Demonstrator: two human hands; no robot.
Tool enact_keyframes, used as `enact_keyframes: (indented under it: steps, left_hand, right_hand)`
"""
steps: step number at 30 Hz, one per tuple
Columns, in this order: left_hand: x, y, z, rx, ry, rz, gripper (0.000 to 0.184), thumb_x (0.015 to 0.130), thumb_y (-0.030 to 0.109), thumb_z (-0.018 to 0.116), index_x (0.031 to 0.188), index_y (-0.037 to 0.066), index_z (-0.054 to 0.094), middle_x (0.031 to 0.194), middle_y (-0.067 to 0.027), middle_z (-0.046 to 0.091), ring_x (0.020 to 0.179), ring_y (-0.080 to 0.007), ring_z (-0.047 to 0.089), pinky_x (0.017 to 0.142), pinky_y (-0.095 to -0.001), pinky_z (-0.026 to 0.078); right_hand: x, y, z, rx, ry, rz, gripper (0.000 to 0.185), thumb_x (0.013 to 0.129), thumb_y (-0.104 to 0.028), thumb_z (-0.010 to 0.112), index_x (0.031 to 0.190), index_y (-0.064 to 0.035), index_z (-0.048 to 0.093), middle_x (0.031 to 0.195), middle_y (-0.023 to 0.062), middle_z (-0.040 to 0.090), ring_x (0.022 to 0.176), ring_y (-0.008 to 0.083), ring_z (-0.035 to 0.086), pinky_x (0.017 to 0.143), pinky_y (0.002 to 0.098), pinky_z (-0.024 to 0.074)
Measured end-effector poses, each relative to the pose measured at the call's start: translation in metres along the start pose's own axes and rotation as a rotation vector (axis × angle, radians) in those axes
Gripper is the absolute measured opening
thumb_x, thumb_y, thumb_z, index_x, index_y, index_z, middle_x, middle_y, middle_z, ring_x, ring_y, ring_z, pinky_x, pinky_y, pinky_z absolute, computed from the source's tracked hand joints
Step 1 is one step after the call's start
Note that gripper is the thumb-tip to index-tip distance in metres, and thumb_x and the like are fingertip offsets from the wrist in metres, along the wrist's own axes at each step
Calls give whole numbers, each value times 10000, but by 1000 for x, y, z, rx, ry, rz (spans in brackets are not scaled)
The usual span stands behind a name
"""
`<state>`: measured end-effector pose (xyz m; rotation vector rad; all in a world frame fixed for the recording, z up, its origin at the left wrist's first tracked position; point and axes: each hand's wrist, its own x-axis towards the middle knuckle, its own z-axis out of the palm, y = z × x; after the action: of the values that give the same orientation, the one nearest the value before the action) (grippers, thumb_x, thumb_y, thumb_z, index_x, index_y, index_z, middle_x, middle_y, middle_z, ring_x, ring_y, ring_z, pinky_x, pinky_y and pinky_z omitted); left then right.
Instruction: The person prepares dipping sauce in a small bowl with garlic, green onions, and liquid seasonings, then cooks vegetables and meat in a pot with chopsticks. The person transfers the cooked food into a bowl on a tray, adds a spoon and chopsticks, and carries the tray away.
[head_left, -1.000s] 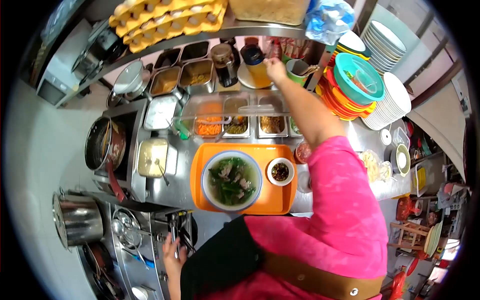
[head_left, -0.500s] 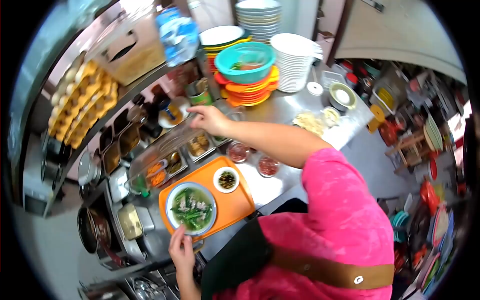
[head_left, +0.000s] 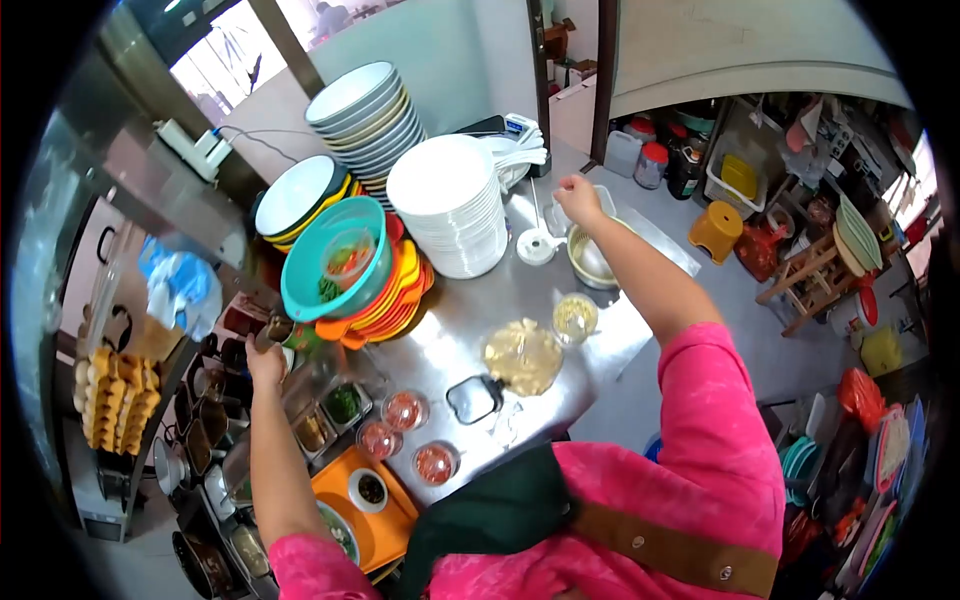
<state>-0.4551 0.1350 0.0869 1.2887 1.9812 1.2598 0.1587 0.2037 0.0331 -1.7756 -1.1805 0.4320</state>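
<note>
At the back right of the counter my right hand (head_left: 578, 200) has its fingers bent together at a clear plastic tub (head_left: 606, 200), beside a pale green bowl (head_left: 580, 268); what it pinches is too small to make out. My left hand (head_left: 265, 362) is at the left, by the shelf's condiment containers, its fingers partly hidden. Below it sits the orange tray (head_left: 392, 530) with a small white bowl of dark sauce (head_left: 368, 490) and a soup bowl (head_left: 340, 530), which my left arm partly covers.
White bowls (head_left: 450, 210) stand stacked beside a teal basin (head_left: 337, 258) on orange plates (head_left: 395, 300). Several cups of red food, a bag of pale slices (head_left: 523, 357) and a small clear box (head_left: 474, 399) lie on the steel counter. A yellow stool (head_left: 716, 230) stands on the floor.
The view has swung right. My right hand has moved from the shelf jars to the far right of the counter, and my left hand has gone from beside the tray to the shelf containers.
</note>
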Motion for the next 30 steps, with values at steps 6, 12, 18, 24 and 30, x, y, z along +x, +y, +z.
enact_keyframes:
  steps: [6,12,18,24,30]
  left_hand:
    - [61,-74,44,27,137,268,271,734,-72,560,999,-29,519,944,-91,605,831,-176,569,744,-274,430]
    - [5,25,42,362,377,167,122,727,41,631,813,-44,610,610,-112,586,565,-183,564,555,-309,442]
    - [12,0,16,185,398,278,238,760,84,619,974,-19,598,832,-127,648,745,-174,616,684,-280,472]
    - [-27,64,-15,306,415,369,166,799,102,596,931,2,590,886,-118,642,773,-200,628,709,-287,478]
    - [-125,123,-97,160,475,662,323,816,15,579,1106,59,443,911,-106,631,738,-129,615,647,-245,493]
  right_hand:
    - [89,19,58,-178,-45,-179,382,671,-175,667,1015,-32,583,1064,184,555,1024,339,506,894,378,403]
    - [97,12,64,-485,-119,-344,240,703,-104,608,928,-46,552,941,155,544,913,343,534,780,421,439]
    - [102,-4,51,-395,-105,-735,248,737,-89,525,979,-36,544,871,171,578,792,337,574,691,418,457]
    - [165,-1,47,-241,219,-372,300,808,-316,505,883,-63,648,721,208,606,707,333,619,631,407,476]
    - [101,-72,-113,51,120,-294,289,807,-301,602,911,-34,649,620,-14,522,530,51,413,476,198,337]
